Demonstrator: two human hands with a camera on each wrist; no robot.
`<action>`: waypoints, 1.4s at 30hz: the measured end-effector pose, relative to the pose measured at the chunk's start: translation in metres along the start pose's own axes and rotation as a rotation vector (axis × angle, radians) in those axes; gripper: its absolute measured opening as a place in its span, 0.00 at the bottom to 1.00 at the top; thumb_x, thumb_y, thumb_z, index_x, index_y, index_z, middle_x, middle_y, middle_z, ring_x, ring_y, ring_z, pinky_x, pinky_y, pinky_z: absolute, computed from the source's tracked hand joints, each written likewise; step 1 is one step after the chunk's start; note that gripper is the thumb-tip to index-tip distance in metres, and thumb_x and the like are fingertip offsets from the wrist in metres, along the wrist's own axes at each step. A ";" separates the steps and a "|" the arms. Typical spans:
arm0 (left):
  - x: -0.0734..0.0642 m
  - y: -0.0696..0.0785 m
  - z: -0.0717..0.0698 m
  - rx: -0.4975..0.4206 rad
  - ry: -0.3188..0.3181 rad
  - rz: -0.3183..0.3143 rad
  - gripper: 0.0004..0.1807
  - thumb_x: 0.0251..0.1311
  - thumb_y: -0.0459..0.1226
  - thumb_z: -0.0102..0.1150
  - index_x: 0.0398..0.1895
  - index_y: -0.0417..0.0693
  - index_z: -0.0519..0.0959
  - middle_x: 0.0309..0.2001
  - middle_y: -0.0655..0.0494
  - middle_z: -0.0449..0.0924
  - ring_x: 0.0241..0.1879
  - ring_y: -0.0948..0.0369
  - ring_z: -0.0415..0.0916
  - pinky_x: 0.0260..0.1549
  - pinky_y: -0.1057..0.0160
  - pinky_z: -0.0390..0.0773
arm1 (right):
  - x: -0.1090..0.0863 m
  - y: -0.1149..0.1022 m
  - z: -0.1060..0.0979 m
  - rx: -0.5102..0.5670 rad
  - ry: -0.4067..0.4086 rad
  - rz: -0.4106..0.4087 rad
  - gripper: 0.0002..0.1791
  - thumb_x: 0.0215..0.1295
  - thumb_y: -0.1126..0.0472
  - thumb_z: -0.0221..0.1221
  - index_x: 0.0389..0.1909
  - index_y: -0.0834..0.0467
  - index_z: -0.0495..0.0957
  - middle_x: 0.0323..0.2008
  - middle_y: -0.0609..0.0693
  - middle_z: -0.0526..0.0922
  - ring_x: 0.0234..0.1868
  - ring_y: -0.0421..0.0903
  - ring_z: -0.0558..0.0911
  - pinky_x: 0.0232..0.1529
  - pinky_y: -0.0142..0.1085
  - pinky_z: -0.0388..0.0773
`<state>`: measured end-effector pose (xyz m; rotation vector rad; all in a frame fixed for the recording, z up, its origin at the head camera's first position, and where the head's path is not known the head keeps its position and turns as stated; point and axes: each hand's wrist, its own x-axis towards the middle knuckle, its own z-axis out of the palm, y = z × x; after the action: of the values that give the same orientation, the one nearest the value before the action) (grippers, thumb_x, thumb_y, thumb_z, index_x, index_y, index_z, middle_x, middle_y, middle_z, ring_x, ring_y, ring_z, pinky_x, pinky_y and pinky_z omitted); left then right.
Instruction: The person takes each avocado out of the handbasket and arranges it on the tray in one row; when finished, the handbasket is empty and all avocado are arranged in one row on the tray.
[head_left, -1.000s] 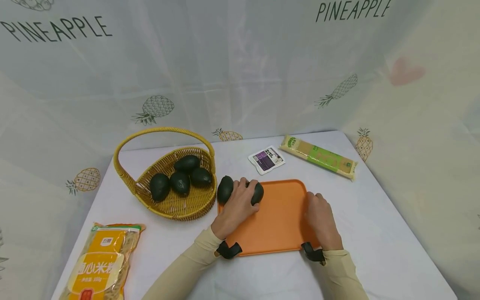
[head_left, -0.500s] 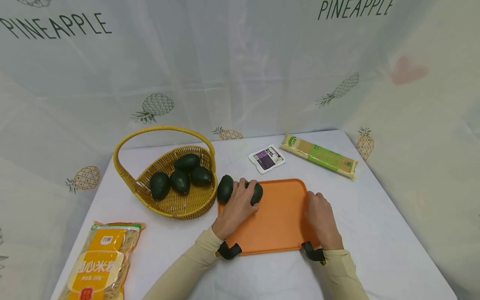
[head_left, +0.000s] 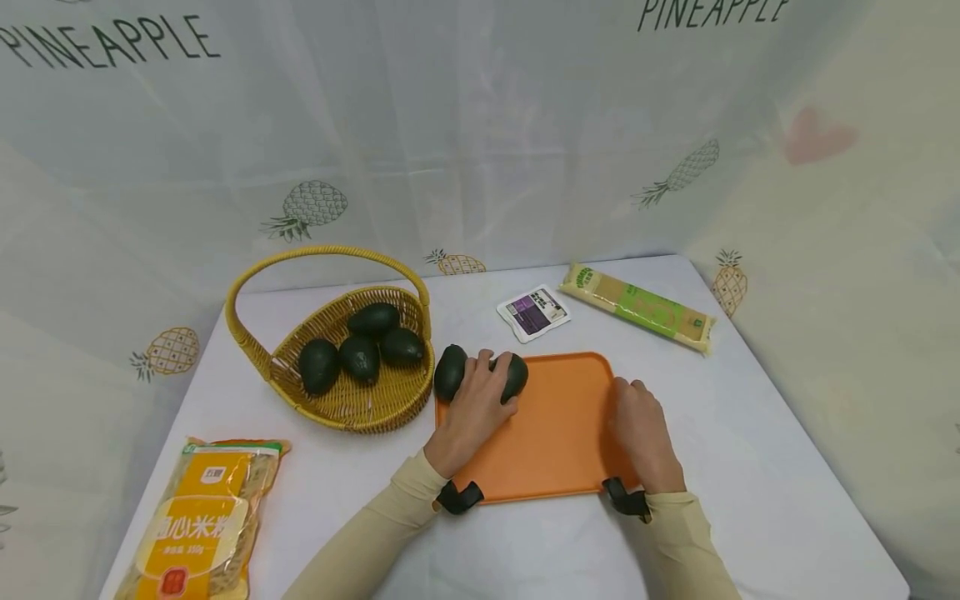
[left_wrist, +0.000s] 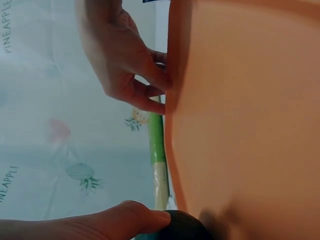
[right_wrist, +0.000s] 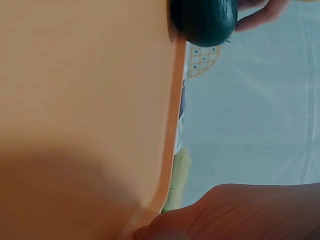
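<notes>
An orange tray (head_left: pixel 558 433) lies in the middle of the white table in the head view. At its far left corner my left hand (head_left: pixel 472 404) grips a dark green avocado (head_left: pixel 516 377), with fingers over the top and thumb at its near side. Left of those fingers a second avocado (head_left: pixel 450 372) sits at the tray's corner. My right hand (head_left: pixel 643 433) holds the tray's right rim; in the left wrist view the thumb of the right hand (left_wrist: pixel 125 65) meets the rim and the other fingers reach outside it. The right wrist view shows the gripped avocado (right_wrist: pixel 205 22) beside the far rim.
A yellow wicker basket (head_left: pixel 341 417) with a tall handle holds several avocados (head_left: pixel 360 358) to the left. Behind the tray lie a small white and purple packet (head_left: pixel 534 314) and a long noodle pack (head_left: pixel 637 307). A yellow bag (head_left: pixel 198 525) lies front left.
The head view has tilted slightly, so the table sits a little higher in it. Both hands, the avocados and the tray keep their places.
</notes>
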<state>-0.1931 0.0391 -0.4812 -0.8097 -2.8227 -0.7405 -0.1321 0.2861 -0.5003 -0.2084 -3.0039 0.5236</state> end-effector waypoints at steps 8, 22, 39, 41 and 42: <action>-0.001 0.004 -0.006 0.010 -0.018 0.006 0.31 0.61 0.35 0.77 0.65 0.36 0.76 0.61 0.30 0.76 0.52 0.39 0.75 0.43 0.50 0.88 | 0.002 0.000 0.000 -0.003 -0.014 0.006 0.15 0.61 0.81 0.62 0.49 0.78 0.79 0.35 0.71 0.81 0.33 0.62 0.81 0.38 0.56 0.84; -0.004 0.006 -0.013 0.037 0.017 0.037 0.27 0.64 0.35 0.76 0.65 0.38 0.79 0.63 0.32 0.77 0.53 0.39 0.77 0.46 0.50 0.88 | 0.001 -0.002 0.001 -0.013 0.045 -0.027 0.14 0.62 0.81 0.60 0.49 0.79 0.79 0.34 0.72 0.81 0.34 0.66 0.83 0.38 0.58 0.84; -0.003 0.007 -0.059 0.072 0.101 -0.010 0.14 0.63 0.32 0.75 0.50 0.36 0.88 0.44 0.42 0.88 0.42 0.46 0.81 0.46 0.54 0.87 | 0.002 0.001 0.001 0.000 0.017 -0.022 0.13 0.61 0.81 0.60 0.48 0.79 0.79 0.34 0.71 0.80 0.34 0.65 0.81 0.37 0.57 0.83; -0.003 0.006 -0.060 0.080 0.085 -0.018 0.13 0.63 0.33 0.74 0.48 0.35 0.89 0.43 0.42 0.89 0.43 0.46 0.82 0.47 0.54 0.86 | 0.002 0.001 0.002 -0.002 0.015 -0.019 0.13 0.60 0.81 0.60 0.47 0.79 0.79 0.33 0.71 0.80 0.33 0.65 0.81 0.37 0.57 0.83; -0.003 0.006 -0.060 0.079 0.076 -0.024 0.12 0.64 0.33 0.74 0.47 0.34 0.89 0.43 0.42 0.90 0.43 0.46 0.82 0.47 0.54 0.86 | 0.002 0.001 0.002 -0.003 0.016 -0.017 0.13 0.60 0.81 0.60 0.47 0.79 0.79 0.33 0.71 0.80 0.33 0.64 0.81 0.37 0.56 0.83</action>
<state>-0.1887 0.0129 -0.4268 -0.7206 -2.7795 -0.6448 -0.1340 0.2868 -0.5029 -0.1857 -2.9888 0.5134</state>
